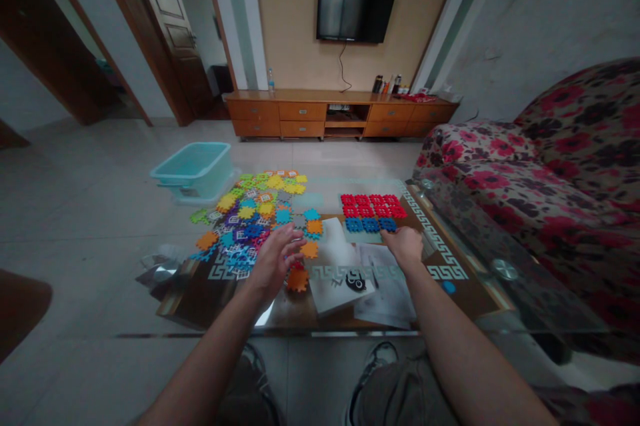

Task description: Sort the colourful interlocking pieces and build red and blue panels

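Blue row (370,225) touches right grip (406,247), closure unclear | left grip (276,258) spread, released, over loose tiles (250,219) | risk: a push may unseat red rows (373,206) beyond it.

Both bare arms reach forward, well apart. The left arm (210,359) angles in from lower left, its wrist straight. The left hand (274,259) is palm down, fingers (287,236) spread and loose. The right arm (460,346) runs in from lower right. The right hand (406,246) shows its back, fingers curled under and hidden, so its grip cannot be made out.
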Tool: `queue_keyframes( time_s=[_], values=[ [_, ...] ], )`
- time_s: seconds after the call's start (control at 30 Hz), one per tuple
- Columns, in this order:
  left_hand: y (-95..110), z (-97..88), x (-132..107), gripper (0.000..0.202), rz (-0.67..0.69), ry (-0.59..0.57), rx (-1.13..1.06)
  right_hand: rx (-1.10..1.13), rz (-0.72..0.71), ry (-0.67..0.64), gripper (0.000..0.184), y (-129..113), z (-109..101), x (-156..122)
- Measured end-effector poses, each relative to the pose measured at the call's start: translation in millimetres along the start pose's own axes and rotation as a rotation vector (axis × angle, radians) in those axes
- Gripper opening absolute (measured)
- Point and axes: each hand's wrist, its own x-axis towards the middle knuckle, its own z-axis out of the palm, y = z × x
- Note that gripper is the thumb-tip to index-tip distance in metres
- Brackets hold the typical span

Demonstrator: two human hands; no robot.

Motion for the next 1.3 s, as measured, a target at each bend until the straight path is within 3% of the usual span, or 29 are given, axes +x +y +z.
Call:
queue_keyframes(
  time_s=[0.87,0.97,1.1,1.3],
  values=[
    [0.0,0.8,-0.8,0.053,0.010,-0.012,0.019,-0.034,-0.023,0.022,0.050,1.8,3.2,-1.5],
    [-3.5,-0.1,-0.5,0.056,0.004,0.021,0.120,-0.059,-0.048,0.011,0.051,0.5,-1.6,-4.9],
    [-14.7,-6.9,1.2,0.057,-0.005,0.031,0.425,-0.065,-0.056,-0.020,0.051,-2.0,-11.9,-9.8],
    [-26.7,-12.7,0.6,0.047,0.161,-0.048,0.716,-0.029,-0.092,0.014,0.040,-18.4,-37.7,-26.7]
  ],
)
